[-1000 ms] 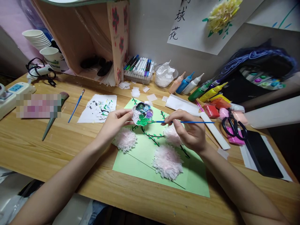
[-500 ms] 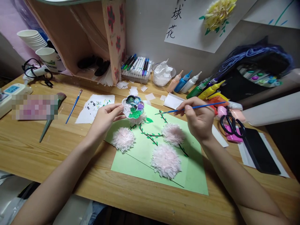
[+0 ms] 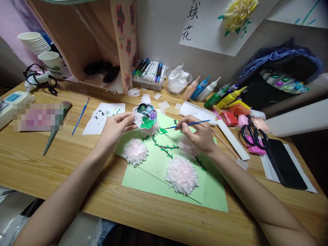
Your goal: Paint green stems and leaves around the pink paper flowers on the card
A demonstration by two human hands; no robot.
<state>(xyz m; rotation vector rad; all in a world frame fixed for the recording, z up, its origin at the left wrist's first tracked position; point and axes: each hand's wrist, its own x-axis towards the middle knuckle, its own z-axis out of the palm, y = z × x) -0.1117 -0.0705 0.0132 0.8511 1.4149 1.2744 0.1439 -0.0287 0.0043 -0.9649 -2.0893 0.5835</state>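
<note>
My left hand (image 3: 117,128) pinches the edge of a small flower-shaped paint palette (image 3: 145,116) holding green, purple and dark paint, raised over the top of a light green sheet (image 3: 153,177). In my right hand (image 3: 198,132) is a thin blue paintbrush (image 3: 191,124), its tip at a painted green leaf (image 3: 164,131) near the palette; whether it touches the paper I cannot tell. Pale pink tissue-paper flowers (image 3: 181,175) sit on the sheet among dark painted stems (image 3: 164,150) with small green leaves. My right hand partly covers one flower (image 3: 188,147).
Behind the sheet stand paint bottles (image 3: 200,89), a marker box (image 3: 150,75) and a bowl of tissue (image 3: 179,80). Black scissors (image 3: 254,136) and a black phone (image 3: 285,164) lie at right. Left are a paint-stained paper (image 3: 102,119), another blue brush (image 3: 81,116) and a wide brush (image 3: 55,131).
My right hand has moved left and slightly down with the paintbrush, bringing its tip to the green leaf. My left hand and the palette have stayed nearly still.
</note>
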